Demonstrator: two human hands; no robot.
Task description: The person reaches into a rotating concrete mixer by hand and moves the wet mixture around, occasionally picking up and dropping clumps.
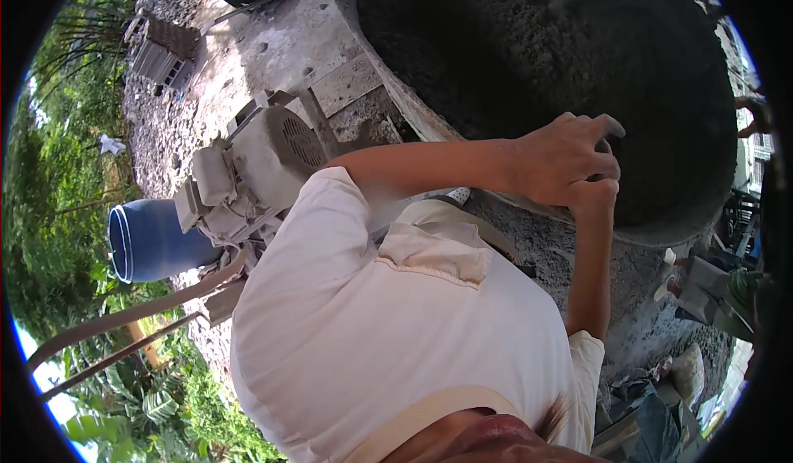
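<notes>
My left hand (555, 164) and my right hand (596, 192) meet in front of my chest, over the near rim of a large round mixing pan (388, 71). The fingers of my left hand are curled, with dark grey smears on the tips. My right hand comes up from below and is mostly covered by the left, so its fingers are hard to make out. Whatever lies between the two hands, if anything, is hidden. Inside the pan, wet-looking grey mortar (504, 37) lies partly in deep shade.
A dusty motor (285, 145) stands left of the pan, beside a blue barrel (165, 240). Concrete blocks (165, 54) lie at the far left. A curved metal bar (132, 318) reaches out at lower left. Part of another person (710, 285) appears at the right edge.
</notes>
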